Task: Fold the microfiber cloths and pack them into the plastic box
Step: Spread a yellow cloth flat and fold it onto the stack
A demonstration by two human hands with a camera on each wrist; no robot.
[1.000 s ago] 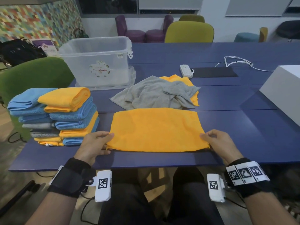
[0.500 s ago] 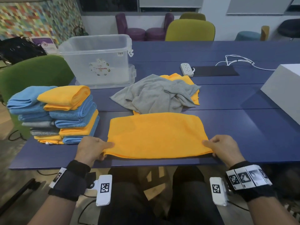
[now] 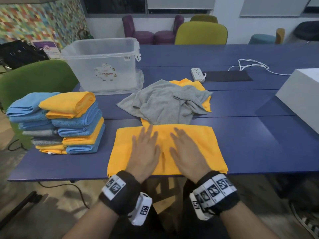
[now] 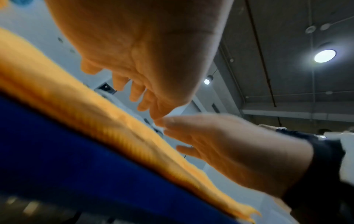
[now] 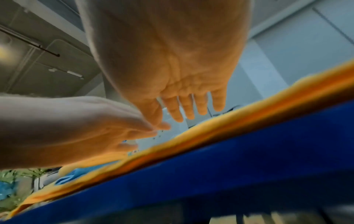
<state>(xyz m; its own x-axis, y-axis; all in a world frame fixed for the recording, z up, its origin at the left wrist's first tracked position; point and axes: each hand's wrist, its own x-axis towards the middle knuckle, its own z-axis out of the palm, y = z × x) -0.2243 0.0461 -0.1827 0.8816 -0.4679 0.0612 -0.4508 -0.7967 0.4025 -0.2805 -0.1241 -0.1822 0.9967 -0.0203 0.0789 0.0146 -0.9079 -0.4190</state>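
Observation:
An orange microfiber cloth [image 3: 208, 149], folded once, lies flat at the near edge of the blue table [image 3: 259, 152]. My left hand [image 3: 145, 150] and right hand [image 3: 187, 152] are side by side over its middle, palms down, fingers straight and spread. In the wrist views my left hand [image 4: 145, 63] and right hand [image 5: 178, 72] hover just above the orange cloth [image 4: 80, 106] [image 5: 229, 125], holding nothing. Behind it lies a crumpled grey cloth [image 3: 164, 102] over another orange cloth [image 3: 205, 88]. The clear plastic box [image 3: 103, 64] stands at the back left, open.
A stack of folded blue, orange and grey cloths [image 3: 69, 121] stands at the table's left end. A white power strip [image 3: 198, 74], black mat [image 3: 227, 75] and white cable [image 3: 250, 65] lie further back. A white box [image 3: 300, 94] sits right. A green chair [image 3: 34, 80] stands left.
Both hands let go of the cloth's near corners and moved inward onto its middle, fingers flat. The cloth was pulled slightly toward the table edge.

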